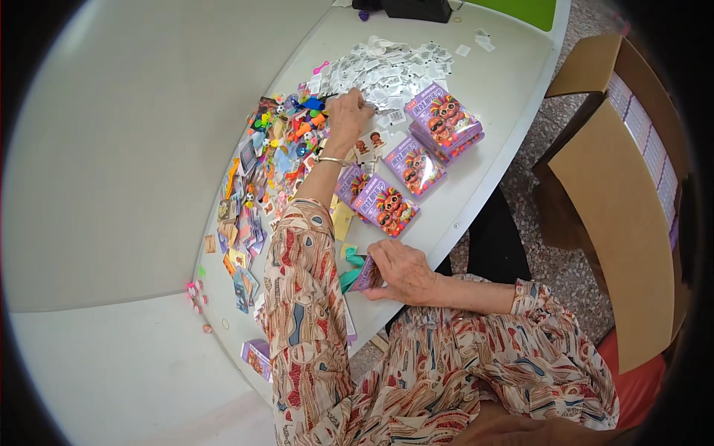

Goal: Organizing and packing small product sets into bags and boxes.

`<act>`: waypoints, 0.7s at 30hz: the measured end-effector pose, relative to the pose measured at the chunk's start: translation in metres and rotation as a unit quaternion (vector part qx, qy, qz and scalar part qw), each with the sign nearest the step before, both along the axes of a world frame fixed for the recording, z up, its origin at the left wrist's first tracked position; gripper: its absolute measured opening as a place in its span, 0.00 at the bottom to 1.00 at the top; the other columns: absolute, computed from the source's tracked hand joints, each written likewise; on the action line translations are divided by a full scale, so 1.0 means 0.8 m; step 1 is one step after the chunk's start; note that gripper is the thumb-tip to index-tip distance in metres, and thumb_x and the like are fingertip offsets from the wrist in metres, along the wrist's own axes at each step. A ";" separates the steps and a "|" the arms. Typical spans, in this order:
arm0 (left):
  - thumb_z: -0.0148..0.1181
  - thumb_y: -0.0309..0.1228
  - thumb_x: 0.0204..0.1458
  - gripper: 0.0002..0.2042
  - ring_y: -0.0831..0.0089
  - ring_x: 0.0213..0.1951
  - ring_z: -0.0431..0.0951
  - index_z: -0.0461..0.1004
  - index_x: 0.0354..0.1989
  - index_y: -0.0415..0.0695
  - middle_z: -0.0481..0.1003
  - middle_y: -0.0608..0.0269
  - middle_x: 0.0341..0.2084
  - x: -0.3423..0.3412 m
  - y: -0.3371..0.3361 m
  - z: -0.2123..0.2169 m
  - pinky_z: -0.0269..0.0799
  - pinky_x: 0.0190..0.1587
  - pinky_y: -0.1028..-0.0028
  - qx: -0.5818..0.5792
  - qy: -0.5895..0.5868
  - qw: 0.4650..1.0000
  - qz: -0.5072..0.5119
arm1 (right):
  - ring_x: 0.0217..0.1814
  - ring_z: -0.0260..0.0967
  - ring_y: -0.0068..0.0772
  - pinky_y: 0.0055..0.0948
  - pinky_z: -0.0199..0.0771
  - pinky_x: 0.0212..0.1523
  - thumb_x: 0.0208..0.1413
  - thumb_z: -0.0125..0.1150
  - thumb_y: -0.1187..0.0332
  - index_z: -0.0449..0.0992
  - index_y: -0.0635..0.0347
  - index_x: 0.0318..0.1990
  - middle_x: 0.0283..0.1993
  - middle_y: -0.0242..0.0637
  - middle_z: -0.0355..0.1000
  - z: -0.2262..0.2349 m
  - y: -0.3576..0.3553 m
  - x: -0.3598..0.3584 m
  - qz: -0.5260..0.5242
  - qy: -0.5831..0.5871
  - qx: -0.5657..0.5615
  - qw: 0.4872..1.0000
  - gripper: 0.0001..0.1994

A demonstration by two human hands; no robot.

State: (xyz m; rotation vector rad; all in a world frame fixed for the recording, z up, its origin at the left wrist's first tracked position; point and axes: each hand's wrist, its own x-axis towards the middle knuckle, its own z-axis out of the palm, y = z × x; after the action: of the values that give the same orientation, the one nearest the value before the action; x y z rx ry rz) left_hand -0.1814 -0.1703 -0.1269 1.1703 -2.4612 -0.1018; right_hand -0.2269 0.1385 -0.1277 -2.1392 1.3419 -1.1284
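Observation:
My left hand reaches far across the white table and rests on the edge of a heap of small white paper slips, next to a pile of small colourful toys. Whether its fingers pinch a slip is hidden. My right hand stays near the table's front edge and grips a small purple box. A teal piece lies just left of that box. Several purple boxes with cartoon faces lie between my two hands.
A stack of purple boxes stands right of the slips. Cards and packets trail down the table's left side. An open cardboard carton stands on the floor at the right. A dark device sits at the far edge.

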 end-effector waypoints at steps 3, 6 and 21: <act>0.63 0.32 0.39 0.08 0.53 0.29 0.77 0.77 0.24 0.40 0.77 0.49 0.23 0.003 -0.003 -0.003 0.69 0.42 0.59 0.015 0.016 1.000 -0.007 | 0.38 0.67 0.39 0.32 0.71 0.32 0.35 0.71 0.49 0.64 0.65 0.45 0.36 0.41 0.62 0.004 -0.002 -0.001 -0.002 0.005 0.001 1.000 0.35; 0.61 0.30 0.40 0.05 0.55 0.26 0.77 0.78 0.24 0.42 0.77 0.51 0.21 0.016 -0.004 0.001 0.71 0.37 0.60 0.013 0.042 0.999 -0.005 | 0.38 0.67 0.39 0.32 0.71 0.32 0.35 0.71 0.49 0.65 0.65 0.45 0.37 0.41 0.62 0.004 0.000 0.003 0.001 0.002 -0.006 1.000 0.35; 0.62 0.26 0.52 0.04 0.80 0.24 0.74 0.75 0.34 0.40 0.73 0.68 0.25 0.183 0.216 0.164 0.72 0.27 0.79 0.531 0.380 0.755 0.056 | 0.38 0.68 0.44 0.37 0.72 0.35 0.35 0.73 0.53 0.64 0.66 0.47 0.37 0.43 0.64 0.011 0.000 0.002 0.007 -0.029 0.008 1.000 0.35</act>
State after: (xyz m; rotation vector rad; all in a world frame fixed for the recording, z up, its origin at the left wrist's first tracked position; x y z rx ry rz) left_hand -0.0349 0.0028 0.0045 1.2456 -1.4708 -1.7365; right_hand -0.2252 0.1381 -0.1190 -2.0845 1.3037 -1.1608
